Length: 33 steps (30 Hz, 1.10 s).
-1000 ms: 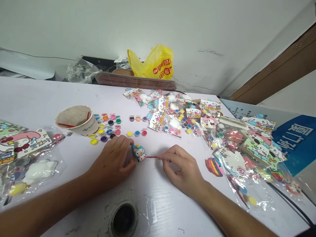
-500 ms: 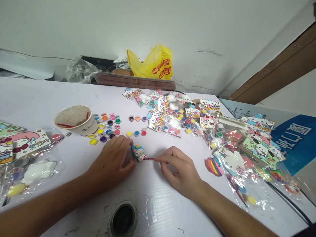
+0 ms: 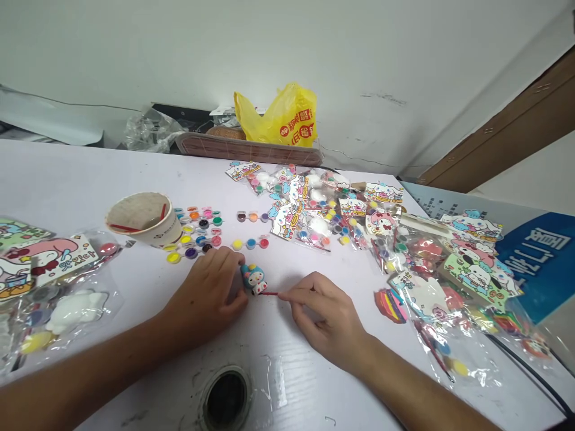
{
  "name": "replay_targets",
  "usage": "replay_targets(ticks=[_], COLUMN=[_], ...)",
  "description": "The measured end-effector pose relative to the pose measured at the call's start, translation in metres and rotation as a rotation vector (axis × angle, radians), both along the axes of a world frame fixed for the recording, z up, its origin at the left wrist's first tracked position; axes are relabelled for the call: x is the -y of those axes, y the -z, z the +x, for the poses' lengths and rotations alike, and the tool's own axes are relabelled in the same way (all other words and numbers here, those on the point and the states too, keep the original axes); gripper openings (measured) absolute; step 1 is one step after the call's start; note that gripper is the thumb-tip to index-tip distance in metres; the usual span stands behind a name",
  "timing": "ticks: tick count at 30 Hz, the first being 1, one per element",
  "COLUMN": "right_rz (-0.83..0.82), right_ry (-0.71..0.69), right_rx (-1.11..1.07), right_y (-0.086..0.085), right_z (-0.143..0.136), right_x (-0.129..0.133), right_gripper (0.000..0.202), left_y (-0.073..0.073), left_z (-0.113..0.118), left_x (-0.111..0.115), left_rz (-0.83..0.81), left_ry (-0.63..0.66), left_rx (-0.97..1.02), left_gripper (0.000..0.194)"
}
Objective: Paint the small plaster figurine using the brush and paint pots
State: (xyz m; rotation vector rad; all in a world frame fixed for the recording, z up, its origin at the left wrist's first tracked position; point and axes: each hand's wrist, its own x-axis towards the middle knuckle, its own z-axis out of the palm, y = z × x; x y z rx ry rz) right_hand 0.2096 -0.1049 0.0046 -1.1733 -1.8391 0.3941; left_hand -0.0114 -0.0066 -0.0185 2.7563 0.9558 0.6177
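Note:
A small painted figurine [image 3: 255, 278], blue on the head with a white face and a yellow spot, is held near the middle of the table. My left hand [image 3: 215, 284] is closed on its left side, fingers curled over the top and thumb below. From the right, my right hand [image 3: 321, 308] pinches a thin red paintbrush [image 3: 270, 294], whose tip end meets the lower part of the figurine. Whether the bristles press on it is too small to tell. Behind my left hand lie strips of small paint pots [image 3: 197, 230] in several colours.
A paper cup [image 3: 144, 218] with red brushes in it stands at left. Bagged figurine kits [image 3: 76, 311] lie at left, and more packets [image 3: 309, 209] spread across the back and right. A round desk hole [image 3: 225, 398] is in front. A yellow bag [image 3: 281, 117] sits behind the table.
The view has shifted slightly, moving everything a little to the right. The brush tip has moved slightly lower against the figurine; both hands keep their holds.

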Motion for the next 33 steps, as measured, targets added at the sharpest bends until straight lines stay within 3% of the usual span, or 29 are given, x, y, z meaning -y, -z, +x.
replay_targets(ticks=[24, 29, 33], right_rz=[0.018, -0.039, -0.138], right_ry=[-0.042, 0.061, 0.118], right_rx=[-0.034, -0.171, -0.220], right_y=[-0.006, -0.007, -0.005], right_z=[0.004, 0.012, 0.014], right_x=[0.000, -0.002, -0.005], right_gripper=[0.032, 0.028, 0.025], left_y=[0.000, -0.004, -0.007], left_z=[0.001, 0.003, 0.003], left_x=[-0.001, -0.001, 0.000], left_rz=[-0.011, -0.095, -0.139], left_ry=[-0.006, -0.055, -0.050], left_rx=[0.024, 0.006, -0.022], left_gripper=[0.029, 0.008, 0.008])
